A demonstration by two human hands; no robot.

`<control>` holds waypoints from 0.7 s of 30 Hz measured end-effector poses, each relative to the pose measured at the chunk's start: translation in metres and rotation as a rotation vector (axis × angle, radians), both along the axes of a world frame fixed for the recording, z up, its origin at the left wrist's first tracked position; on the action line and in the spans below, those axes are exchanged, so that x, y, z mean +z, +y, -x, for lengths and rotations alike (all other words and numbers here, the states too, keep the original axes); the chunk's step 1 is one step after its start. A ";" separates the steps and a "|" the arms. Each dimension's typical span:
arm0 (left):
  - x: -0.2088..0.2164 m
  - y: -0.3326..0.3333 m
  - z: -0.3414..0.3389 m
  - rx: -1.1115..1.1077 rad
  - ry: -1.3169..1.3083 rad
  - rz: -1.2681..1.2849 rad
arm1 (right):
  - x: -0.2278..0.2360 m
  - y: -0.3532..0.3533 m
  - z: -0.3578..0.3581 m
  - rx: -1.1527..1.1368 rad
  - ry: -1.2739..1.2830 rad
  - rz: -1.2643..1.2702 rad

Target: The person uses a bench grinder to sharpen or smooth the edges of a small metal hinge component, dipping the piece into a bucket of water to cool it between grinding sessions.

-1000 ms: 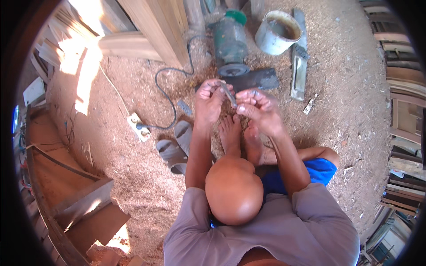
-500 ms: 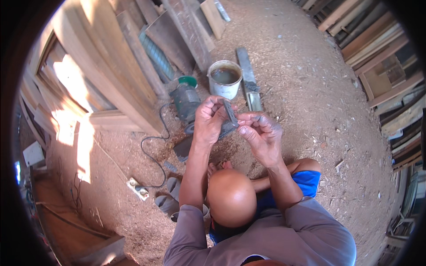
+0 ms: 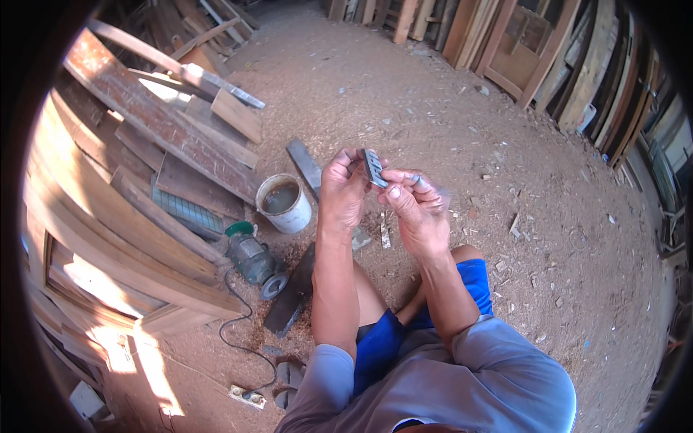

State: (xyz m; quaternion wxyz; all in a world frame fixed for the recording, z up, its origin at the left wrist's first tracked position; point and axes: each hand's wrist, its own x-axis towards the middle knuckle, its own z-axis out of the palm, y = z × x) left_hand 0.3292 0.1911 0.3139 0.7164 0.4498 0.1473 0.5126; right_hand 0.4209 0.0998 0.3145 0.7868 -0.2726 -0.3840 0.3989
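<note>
A small flat dark grey metal piece (image 3: 372, 169) with slot-like marks across its face is held up in front of me, tilted, between both hands. My left hand (image 3: 342, 189) is closed on its upper left side, fingers curled behind it. At its lower right end, my right hand (image 3: 420, 213) pinches it between thumb and fingertips. Grey grime shows on the fingers of both hands. The exact kind of metal piece cannot be made out.
Left of my arms stand a white bucket (image 3: 294, 219) of murky water and a green bench grinder (image 3: 251, 261), its cord running to a power strip (image 3: 247, 397). A dark board (image 3: 290, 296) lies beside the grinder. Planks (image 3: 166, 130) lean at left; wood chips litter the ground.
The view has swung right, so bucket and grinder appear farther left. The metal piece has turned, showing more of its slotted face. My raised knee has moved out from between my arms.
</note>
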 end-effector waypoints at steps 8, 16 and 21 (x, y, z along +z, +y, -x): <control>-0.056 -0.019 -0.036 -0.057 0.045 0.082 | -0.035 -0.015 -0.036 0.014 0.212 0.148; -0.059 -0.023 -0.029 0.052 0.232 0.058 | -0.047 -0.013 -0.031 0.060 0.294 0.178; -0.058 -0.024 -0.032 0.036 0.223 0.028 | -0.044 -0.013 -0.028 0.052 0.264 0.184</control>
